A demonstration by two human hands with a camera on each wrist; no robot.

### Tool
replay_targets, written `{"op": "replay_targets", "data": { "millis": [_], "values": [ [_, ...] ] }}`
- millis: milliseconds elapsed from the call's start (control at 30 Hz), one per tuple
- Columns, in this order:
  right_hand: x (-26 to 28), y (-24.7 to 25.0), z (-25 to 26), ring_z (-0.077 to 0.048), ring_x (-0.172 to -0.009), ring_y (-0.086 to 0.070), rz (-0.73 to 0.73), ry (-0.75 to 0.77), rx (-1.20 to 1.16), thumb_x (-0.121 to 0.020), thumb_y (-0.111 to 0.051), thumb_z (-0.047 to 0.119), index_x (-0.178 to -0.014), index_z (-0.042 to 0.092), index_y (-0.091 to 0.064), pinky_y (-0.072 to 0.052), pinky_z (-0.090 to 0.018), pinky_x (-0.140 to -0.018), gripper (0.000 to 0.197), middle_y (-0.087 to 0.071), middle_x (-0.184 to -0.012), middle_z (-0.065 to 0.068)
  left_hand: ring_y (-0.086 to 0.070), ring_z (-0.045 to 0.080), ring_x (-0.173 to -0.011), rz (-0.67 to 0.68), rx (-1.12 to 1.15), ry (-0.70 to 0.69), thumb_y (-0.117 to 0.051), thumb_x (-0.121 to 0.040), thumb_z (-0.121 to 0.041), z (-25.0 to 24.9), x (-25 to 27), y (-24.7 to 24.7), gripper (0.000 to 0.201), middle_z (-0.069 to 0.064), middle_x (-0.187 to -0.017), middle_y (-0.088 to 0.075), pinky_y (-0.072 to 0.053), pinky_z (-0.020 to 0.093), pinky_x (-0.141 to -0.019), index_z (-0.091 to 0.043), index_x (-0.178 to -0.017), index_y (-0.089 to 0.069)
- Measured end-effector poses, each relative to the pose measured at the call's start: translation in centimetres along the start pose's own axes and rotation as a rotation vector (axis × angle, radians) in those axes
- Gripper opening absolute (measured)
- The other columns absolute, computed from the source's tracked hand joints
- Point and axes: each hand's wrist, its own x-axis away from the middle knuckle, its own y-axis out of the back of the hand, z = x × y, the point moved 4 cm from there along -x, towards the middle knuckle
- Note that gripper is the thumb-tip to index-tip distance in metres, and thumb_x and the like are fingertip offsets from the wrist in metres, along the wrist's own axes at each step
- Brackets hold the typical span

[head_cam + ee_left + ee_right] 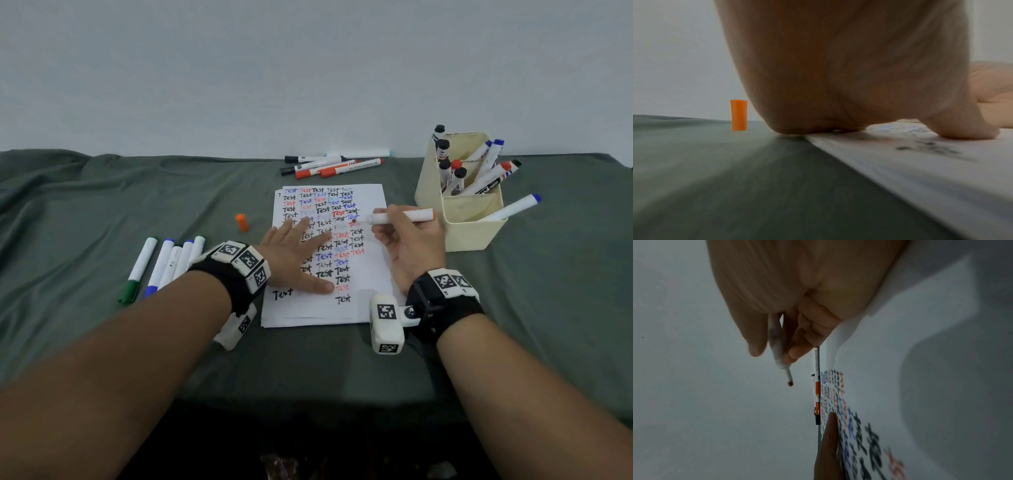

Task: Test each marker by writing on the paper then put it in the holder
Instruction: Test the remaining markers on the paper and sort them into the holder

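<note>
A white sheet of paper (373,274) covered in rows of the word "Test" lies on the green cloth. My left hand (301,250) presses flat on it with straight, spread fingers. My right hand (407,240) grips an uncapped orange marker (416,216). The marker lies nearly level, its tip (790,383) pointing left and hovering just above the paper. Its orange cap (241,222) stands upright on the cloth left of the paper. The cream holder (462,212) stands to the right with several markers in it.
Several capped markers (164,263) lie at the left by my forearm. More markers (334,163) lie by the wall beyond the paper. One blue-capped marker (513,206) sticks out of the holder's front pocket to the right. The green cloth (102,205) is wrinkled.
</note>
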Motion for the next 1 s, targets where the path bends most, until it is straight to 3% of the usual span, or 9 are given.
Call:
{"op": "replay_targets", "data": {
  "millis": [100, 200, 367, 467, 600, 767, 900, 1000],
  "values": [
    [0.1, 0.3, 0.6, -0.025, -0.072, -0.069, -0.01, 0.092, 0.101, -0.078, -0.085, 0.006, -0.085, 0.016, -0.066, -0.057, -0.032, -0.067, 0.023, -0.075, -0.084, -0.016, 0.021, 0.023, -0.151, -0.044, 0.027, 0.022, -0.03, -0.04, -0.11, 0.2, -0.1, 0.0, 0.123, -0.012, -0.163, 0.022, 0.009, 0.061, -0.119, -0.061, -0.146, 0.01],
    [0.2, 0.4, 0.7, -0.016, -0.068, -0.067, 0.017, 0.121, 0.289, -0.077, -0.077, 0.015, -0.075, 0.026, -0.069, -0.055, -0.026, -0.064, 0.014, -0.071, -0.072, -0.005, 0.015, 0.024, -0.152, -0.102, 0.054, 0.022, -0.034, -0.036, -0.111, 0.2, -0.2, 0.2, 0.126, -0.011, -0.163, 0.01, 0.007, 0.059, -0.12, -0.059, -0.146, 0.0],
    [0.5, 0.2, 0.3, -0.016, -0.069, -0.07, 0.124, 0.061, 0.417, -0.071, -0.076, 0.022, -0.067, 0.034, -0.072, -0.056, -0.025, -0.064, 0.014, -0.073, -0.07, -0.003, 0.029, 0.023, -0.148, -0.064, 0.07, 0.021, -0.036, -0.034, -0.111, 0.2, -0.4, -0.1, 0.133, -0.015, -0.16, 0.028, 0.013, 0.056, -0.119, -0.055, -0.149, 0.001],
    [0.6, 0.0, 0.1, -0.013, -0.071, -0.071, 0.182, 0.073, 0.471, -0.071, -0.08, 0.026, -0.068, 0.034, -0.074, -0.057, -0.026, -0.066, 0.011, -0.074, -0.071, 0.0, 0.03, 0.024, -0.148, -0.046, 0.057, 0.022, -0.035, -0.035, -0.111, 0.0, -0.4, -0.1, 0.136, -0.014, -0.16, 0.031, 0.014, 0.057, -0.119, -0.051, -0.151, 0.003],
    [0.5, -0.1, -0.2, -0.017, -0.074, -0.071, 0.216, 0.063, 0.54, -0.07, -0.082, 0.033, -0.071, 0.034, -0.075, -0.062, -0.042, -0.076, 0.008, -0.075, -0.074, 0.001, 0.029, 0.024, -0.149, -0.04, 0.072, 0.021, -0.037, -0.036, -0.11, -0.1, -0.2, 0.0, 0.133, -0.014, -0.161, 0.027, 0.015, 0.056, -0.118, -0.052, -0.149, 0.004],
    [0.6, -0.2, -0.3, -0.02, -0.076, -0.07, 0.236, 0.06, 0.594, -0.074, -0.081, 0.031, -0.072, 0.031, -0.075, -0.06, -0.051, -0.081, 0.006, -0.075, -0.076, -0.002, 0.031, 0.025, -0.148, -0.013, 0.034, 0.033, -0.033, -0.038, -0.111, -0.2, -0.2, 0.1, 0.137, -0.012, -0.16, 0.033, 0.015, 0.056, -0.118, -0.051, -0.149, 0.02],
    [0.5, -0.3, -0.5, -0.018, -0.072, -0.068, 0.25, 0.034, 0.648, -0.076, -0.08, 0.021, -0.076, 0.015, -0.071, -0.059, -0.045, -0.073, 0.011, -0.075, -0.075, -0.006, 0.032, 0.025, -0.147, 0.005, 0.025, 0.038, -0.031, -0.037, -0.111, -0.2, -0.2, 0.1, 0.137, -0.012, -0.159, 0.035, 0.016, 0.056, -0.118, -0.052, -0.147, 0.024],
    [0.6, -0.3, -0.5, -0.02, -0.072, -0.068, 0.253, 0.027, 0.624, -0.077, -0.08, 0.018, -0.077, 0.016, -0.071, -0.058, -0.045, -0.074, 0.009, -0.075, -0.074, -0.009, 0.033, 0.026, -0.147, 0.014, 0.027, 0.038, -0.032, -0.037, -0.111, -0.2, -0.2, 0.1, 0.138, -0.011, -0.159, 0.036, 0.016, 0.056, -0.117, -0.051, -0.147, 0.025]
  ]
}}
